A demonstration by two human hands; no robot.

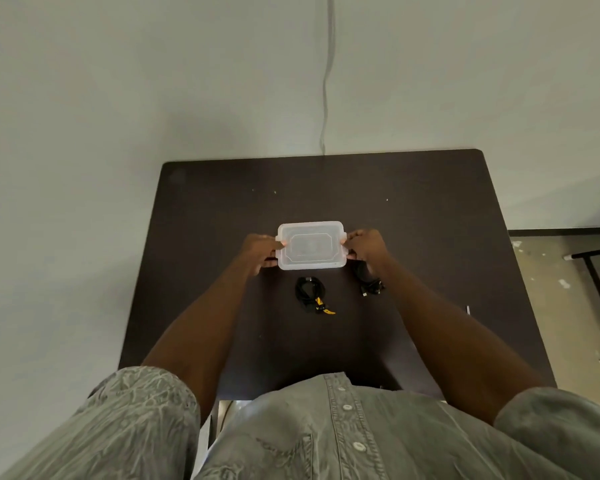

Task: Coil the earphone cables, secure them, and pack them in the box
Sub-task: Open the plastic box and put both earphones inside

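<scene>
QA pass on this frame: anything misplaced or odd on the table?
Both hands, left and right, grip the lidded box, yet two cable bundles lie outside it: one with a yellow tie, another partly under the right hand. Nothing is spilled or damaged.

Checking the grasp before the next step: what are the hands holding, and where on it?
Both hands hold the clear plastic box, lid on: left hand at its left end, right hand at its right end.

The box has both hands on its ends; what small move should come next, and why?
Probably lift the lid off the box. The left hand and right hand grip its ends, the lid is on, and two coiled cables lie outside on the table.
</scene>
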